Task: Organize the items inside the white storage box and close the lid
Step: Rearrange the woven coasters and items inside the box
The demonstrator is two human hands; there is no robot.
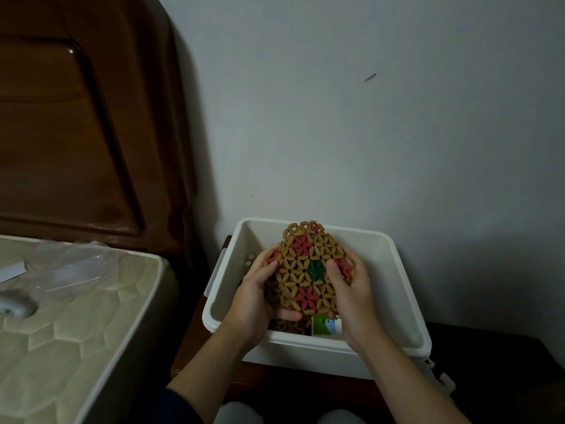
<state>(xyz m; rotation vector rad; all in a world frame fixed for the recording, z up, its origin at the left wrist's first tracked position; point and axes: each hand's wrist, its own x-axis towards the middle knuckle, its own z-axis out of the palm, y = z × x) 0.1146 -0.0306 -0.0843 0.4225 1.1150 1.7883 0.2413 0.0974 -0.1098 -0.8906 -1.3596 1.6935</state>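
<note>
Both hands are holding a round woven mat of tan bamboo beads with red and green flower patterns (308, 270) upright above the open white plastic storage box (388, 270). The left hand (260, 296) is gripping its left edge, the right hand (351, 296) its right edge, each grip clamped on the mat. A small green-and-white card (325, 327) is lying inside the box, which is sitting on a dark wooden table (489, 356) beside a quilted beige mattress (76, 316).

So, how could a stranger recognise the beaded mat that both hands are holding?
Find the white storage box against the wall, right of the bed. Above its opening, both hands hold a beaded mat upright, tan with red flowers and one green flower.
</note>
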